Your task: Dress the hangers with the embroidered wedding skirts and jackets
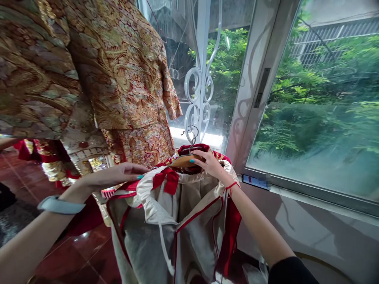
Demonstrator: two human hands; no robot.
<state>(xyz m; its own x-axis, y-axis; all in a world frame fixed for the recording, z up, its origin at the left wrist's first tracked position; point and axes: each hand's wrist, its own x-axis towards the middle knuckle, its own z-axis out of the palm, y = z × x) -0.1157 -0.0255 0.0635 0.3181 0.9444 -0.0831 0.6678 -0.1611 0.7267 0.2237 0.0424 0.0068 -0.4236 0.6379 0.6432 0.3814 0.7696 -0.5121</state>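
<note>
A pale grey-beige garment (195, 228) with red piping, a white gathered waistband and a dangling white drawstring (163, 246) hangs in front of me. Behind its waistband, red and gold cloth (220, 156) sits around a wooden hanger (182, 160) with a metal hook (193, 136). My left hand (126, 172) is closed on the garment's left edge, near a red strip; part of its grip is hidden by cloth. Thumb and fingers of my right hand (211, 163) pinch the wooden hanger just below the hook, while its wrist lies over the right end of the waistband.
Gold-patterned embroidered outfits (130, 75) hang at the left, close to my left hand. A white scrollwork grille (198, 85) stands before the window (319, 118). On the sill rests a phone (255, 182). Red tiles (69, 256) cover the floor.
</note>
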